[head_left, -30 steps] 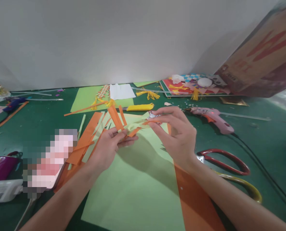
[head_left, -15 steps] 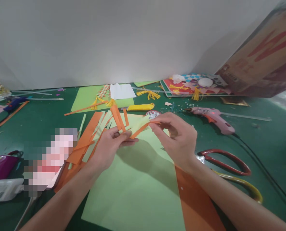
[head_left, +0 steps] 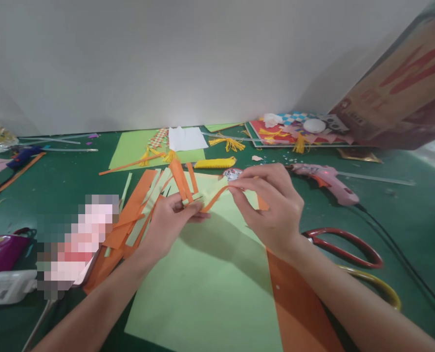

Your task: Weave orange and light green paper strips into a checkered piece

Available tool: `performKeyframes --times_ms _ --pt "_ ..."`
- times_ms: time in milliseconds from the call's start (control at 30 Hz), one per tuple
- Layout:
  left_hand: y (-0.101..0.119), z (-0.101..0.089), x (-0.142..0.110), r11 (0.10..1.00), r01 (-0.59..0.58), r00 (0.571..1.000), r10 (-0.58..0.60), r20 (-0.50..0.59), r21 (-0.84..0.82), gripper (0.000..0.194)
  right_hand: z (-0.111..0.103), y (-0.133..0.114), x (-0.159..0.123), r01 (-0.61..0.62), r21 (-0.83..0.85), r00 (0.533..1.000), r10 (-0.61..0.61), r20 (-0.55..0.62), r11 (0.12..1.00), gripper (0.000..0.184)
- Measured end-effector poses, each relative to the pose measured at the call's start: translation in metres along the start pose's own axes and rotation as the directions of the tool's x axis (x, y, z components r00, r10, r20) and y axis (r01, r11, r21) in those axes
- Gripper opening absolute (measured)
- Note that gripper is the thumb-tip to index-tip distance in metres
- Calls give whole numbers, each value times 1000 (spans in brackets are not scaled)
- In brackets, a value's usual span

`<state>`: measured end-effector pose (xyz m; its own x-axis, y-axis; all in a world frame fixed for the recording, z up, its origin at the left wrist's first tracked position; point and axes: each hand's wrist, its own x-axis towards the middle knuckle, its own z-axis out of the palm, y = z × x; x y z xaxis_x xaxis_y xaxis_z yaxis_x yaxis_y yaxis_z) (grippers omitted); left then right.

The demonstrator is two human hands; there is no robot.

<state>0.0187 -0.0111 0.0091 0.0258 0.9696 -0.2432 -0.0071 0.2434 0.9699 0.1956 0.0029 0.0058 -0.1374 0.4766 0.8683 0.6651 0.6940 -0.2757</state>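
My left hand [head_left: 173, 217] is closed on a small bunch of crossed paper strips [head_left: 183, 183], orange and pale green, which stand up from between thumb and fingers. From this bunch an orange strip [head_left: 215, 198] and a pale green strip [head_left: 217, 188] run right. My right hand [head_left: 271, 205] pinches their far end between thumb and fingertips. Beneath both hands lies a light green paper sheet [head_left: 217, 293], partly over an orange sheet [head_left: 298, 303]. Loose orange strips [head_left: 144, 190] and pale green ones are heaped left of my left hand.
A pink glue gun [head_left: 323, 178] with a cord rests at right, near scissors with red and yellow handles [head_left: 349, 247]. A yellow cutter [head_left: 215, 162] lies behind the hands. On the left are a blurred phone [head_left: 83, 239], a white charger [head_left: 12, 287] and a purple tool [head_left: 5, 254].
My right fingers have shifted their hold at the strip ends, with the hand raised slightly and turned. The orange strip bows a little more. My left hand stays nearly still.
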Motion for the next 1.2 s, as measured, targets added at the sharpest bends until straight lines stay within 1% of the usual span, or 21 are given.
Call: performKeyframes --times_ms 67,133,200,267,333,400,467,533,600,667,733,767,867,967,1067,1133,1200 --pt "0 1 -1 999 -6 1000 6 -11 34 13 1 2 -1 31 -30 999 -30 30 999 20" --pt "-2 1 0 998 -25 1000 25 -10 58 11 2 4 -3 34 -30 997 -33 63 999 22" --pt "-3 1 1 996 -42 999 42 10 73 12 4 5 -4 19 -12 996 -17 88 1000 22" --pt "-4 1 1 994 -56 998 53 37 93 14 6 5 -6 -10 8 994 9 111 1000 18" --pt "-4 1 1 991 -57 997 51 51 120 19 8 5 -6 -48 24 990 44 133 999 15" --pt "-4 2 1 989 -67 997 59 59 131 28 9 5 -5 -72 50 986 63 153 996 16" --pt "-4 2 0 988 -72 996 63 69 135 33 9 5 -4 -72 93 982 54 182 993 18" --pt "-4 2 -1 985 -75 995 64 74 155 34 10 4 -4 -77 145 974 43 220 986 17" --pt "-3 2 -1 979 -65 996 51 76 191 33 10 2 -5 -136 185 961 84 265 973 15" --pt "-1 3 -2 980 -52 995 35 90 193 33 10 0 -6 -232 196 936 164 311 953 13" --pt "0 3 -3 988 -26 993 7 120 153 33 10 -2 -8 -296 188 913 220 344 936 12" --pt "1 4 -4 992 -9 990 -8 138 123 32 10 -3 -8 -307 183 908 230 351 934 11" --pt "2 5 -4 997 45 980 -57 191 67 28 11 -4 -9 -269 179 922 200 332 946 13" --pt "2 5 -3 993 92 969 -107 223 74 23 12 -3 -11 -156 190 953 97 285 969 14" --pt "0 2 -2 989 120 958 -139 252 88 18 14 -2 -12 -66 211 967 10 255 975 14" --pt "-1 1 -2 988 137 944 -153 293 75 16 14 -3 -13 -56 231 968 -3 249 971 12" --pt "-2 0 -2 985 163 928 -171 331 50 15 15 -4 -14 -101 261 966 32 255 960 11"
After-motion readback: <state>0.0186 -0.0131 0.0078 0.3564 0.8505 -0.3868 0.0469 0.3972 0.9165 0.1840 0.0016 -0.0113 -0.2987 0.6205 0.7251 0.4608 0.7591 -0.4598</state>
